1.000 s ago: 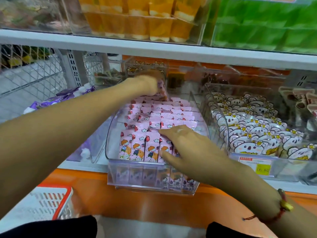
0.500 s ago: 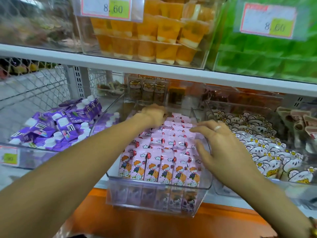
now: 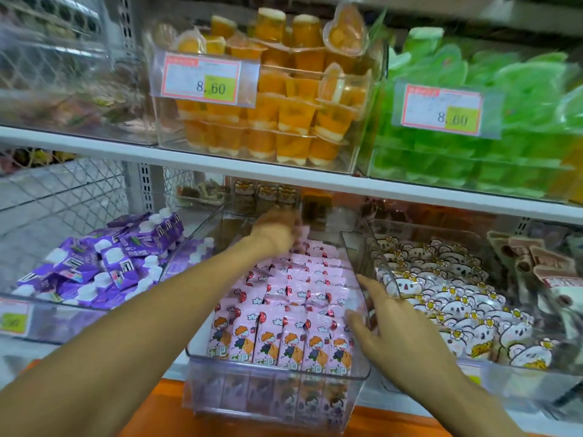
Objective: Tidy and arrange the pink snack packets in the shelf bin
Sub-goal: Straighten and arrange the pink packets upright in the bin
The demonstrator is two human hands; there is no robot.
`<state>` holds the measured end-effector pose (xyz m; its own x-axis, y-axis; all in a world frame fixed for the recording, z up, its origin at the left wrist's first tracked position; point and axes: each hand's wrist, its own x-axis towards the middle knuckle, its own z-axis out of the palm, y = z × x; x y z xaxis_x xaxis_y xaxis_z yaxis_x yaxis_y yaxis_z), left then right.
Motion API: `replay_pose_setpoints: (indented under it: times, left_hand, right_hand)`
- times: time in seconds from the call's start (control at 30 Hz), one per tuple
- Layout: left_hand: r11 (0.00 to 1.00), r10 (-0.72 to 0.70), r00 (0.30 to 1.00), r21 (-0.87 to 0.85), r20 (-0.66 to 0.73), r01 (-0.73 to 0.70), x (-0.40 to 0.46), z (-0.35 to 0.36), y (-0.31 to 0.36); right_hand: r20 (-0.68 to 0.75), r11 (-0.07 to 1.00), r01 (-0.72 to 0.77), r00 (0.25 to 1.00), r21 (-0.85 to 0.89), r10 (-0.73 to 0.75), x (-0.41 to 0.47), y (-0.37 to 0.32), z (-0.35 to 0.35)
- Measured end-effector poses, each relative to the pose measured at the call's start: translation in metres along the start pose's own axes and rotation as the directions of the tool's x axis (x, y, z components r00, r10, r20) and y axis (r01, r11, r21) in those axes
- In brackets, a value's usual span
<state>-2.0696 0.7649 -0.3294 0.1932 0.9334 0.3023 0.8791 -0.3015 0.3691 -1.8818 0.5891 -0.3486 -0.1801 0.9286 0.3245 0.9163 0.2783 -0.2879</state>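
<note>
Pink snack packets (image 3: 290,310) with a cartoon child stand in rows inside a clear plastic bin (image 3: 277,372) on the lower shelf. My left hand (image 3: 277,230) reaches over them to the back of the bin, fingers bent down onto the rear rows; motion blur hides whether it grips a packet. My right hand (image 3: 389,320) is at the bin's right side with fingers spread, its thumb touching the front right packets and its fingers along the right wall.
A bin of purple pouches (image 3: 110,257) stands to the left and a bin of white koala packets (image 3: 457,307) to the right. The upper shelf edge (image 3: 220,162) hangs just above, carrying orange jelly cups (image 3: 284,105) and green packs (image 3: 473,146).
My right hand has slid from the top of the packets to the bin's right wall. My left hand stays at the back rows. The view has tilted up.
</note>
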Motion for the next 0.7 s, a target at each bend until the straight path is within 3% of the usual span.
replay_pose_setpoints:
  times: [0.1,0.2,0.27,0.33,0.47,0.57,0.63,0.7]
  left_hand:
    - [0.888,-0.15,0.983,-0.453,-0.107,0.086,-0.013,-0.013,0.008]
    - [0.771,-0.329,0.91,-0.629,-0.254,0.103,-0.044,-0.02,0.015]
    - [0.696,-0.375,0.858,-0.718,-0.35,0.012,-0.072,-0.027,0.019]
    - [0.647,-0.336,0.859,-0.758,-0.385,-0.087,-0.102,-0.035,0.023]
    - [0.518,-0.267,0.904,-0.841,-0.334,-0.158,-0.155,-0.039,0.028]
    - [0.41,-0.281,0.918,-0.9,-0.281,-0.15,-0.173,-0.035,0.027]
    - [0.37,-0.265,0.926,-0.916,-0.267,-0.158,-0.176,-0.033,0.024]
    - [0.409,-0.224,0.935,-0.898,-0.274,-0.165,-0.179,-0.031,0.021]
  right_hand:
    - [-0.078,0.998,-0.008,0.997,-0.058,0.003,0.002,-0.001,-0.005]
    - [-0.245,0.994,0.042,0.967,-0.104,-0.067,0.006,-0.009,-0.011]
    - [-0.304,0.993,0.114,0.947,0.004,-0.108,0.006,-0.021,-0.011]
    - [-0.313,0.969,0.168,0.944,0.183,-0.104,0.004,-0.037,-0.007]
    - [-0.187,0.9,0.178,0.976,0.399,-0.11,0.001,-0.066,0.008]
    - [-0.024,0.847,0.103,0.994,0.522,-0.106,0.005,-0.076,0.016]
    - [0.05,0.747,0.007,0.997,0.665,-0.053,0.01,-0.08,0.019]
    - [0.155,0.583,-0.152,0.987,0.798,0.045,0.015,-0.082,0.021]
